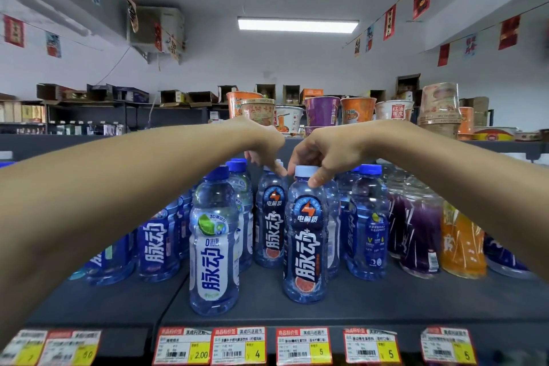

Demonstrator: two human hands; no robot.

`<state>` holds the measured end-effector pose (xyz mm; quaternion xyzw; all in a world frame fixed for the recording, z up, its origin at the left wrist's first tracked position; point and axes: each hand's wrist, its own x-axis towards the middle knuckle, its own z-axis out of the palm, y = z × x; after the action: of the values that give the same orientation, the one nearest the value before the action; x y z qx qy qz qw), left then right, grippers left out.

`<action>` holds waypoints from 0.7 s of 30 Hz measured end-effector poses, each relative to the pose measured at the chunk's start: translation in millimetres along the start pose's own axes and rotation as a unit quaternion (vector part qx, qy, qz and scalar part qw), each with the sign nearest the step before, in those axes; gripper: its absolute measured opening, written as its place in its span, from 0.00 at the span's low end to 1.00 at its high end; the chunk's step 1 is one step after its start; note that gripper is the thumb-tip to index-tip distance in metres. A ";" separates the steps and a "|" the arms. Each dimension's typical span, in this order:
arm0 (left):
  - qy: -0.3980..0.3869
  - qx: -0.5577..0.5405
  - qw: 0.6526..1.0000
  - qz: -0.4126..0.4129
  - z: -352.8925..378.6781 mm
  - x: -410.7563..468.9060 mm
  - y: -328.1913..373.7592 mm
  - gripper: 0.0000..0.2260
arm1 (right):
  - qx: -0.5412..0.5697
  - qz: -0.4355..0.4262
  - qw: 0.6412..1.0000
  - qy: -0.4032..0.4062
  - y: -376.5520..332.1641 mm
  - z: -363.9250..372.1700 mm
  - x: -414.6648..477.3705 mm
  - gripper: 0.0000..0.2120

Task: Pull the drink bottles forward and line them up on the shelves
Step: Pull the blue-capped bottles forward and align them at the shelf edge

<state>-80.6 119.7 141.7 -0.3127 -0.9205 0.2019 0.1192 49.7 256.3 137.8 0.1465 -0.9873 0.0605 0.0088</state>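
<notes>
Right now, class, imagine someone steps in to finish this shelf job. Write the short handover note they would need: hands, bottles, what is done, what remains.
Right hand: gripping the pale cap of the front grapefruit-label bottle, thumb on its neck.
Left hand: fingers at the top of the second grapefruit-label bottle just behind; whether it is gripped cannot be told.
Done: the lime-label bottle and the front grapefruit one stand forward, though short of the shelf edge.
Left: the blue-cap bottles on both sides, plus the purple and orange drinks at right, sit further back and uneven; pull them forward into rows.
</notes>
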 end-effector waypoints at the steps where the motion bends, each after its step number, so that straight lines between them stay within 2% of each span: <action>1: -0.011 -0.018 1.000 0.010 -1.0 -0.2 -0.4 0.26 | -0.005 0.002 1.000 0.001 -1.6 0.0 -1.3 0.17; 4: -0.003 -0.030 0.999 0.040 0.8 3.4 0.2 0.18 | -0.020 0.011 1.000 0.003 -6.7 -0.1 -5.5 0.17; 6: 0.002 -0.032 0.999 0.043 2.1 6.7 -0.1 0.17 | -0.031 0.016 0.999 -0.004 -10.5 1.3 -7.6 0.19; 10: -0.004 -0.040 0.998 0.043 2.8 6.8 -5.3 0.22 | -0.095 0.013 0.995 0.005 -14.2 5.7 -9.1 0.24; 21: 0.016 -0.044 0.997 0.055 6.4 -2.6 -5.1 0.25 | -0.075 0.017 0.997 0.001 -11.6 6.7 -5.8 0.22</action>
<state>-83.5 112.5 138.1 -0.3713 -0.9078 0.1623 0.1084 58.6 246.1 132.3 0.1284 -0.9914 -0.0138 0.0198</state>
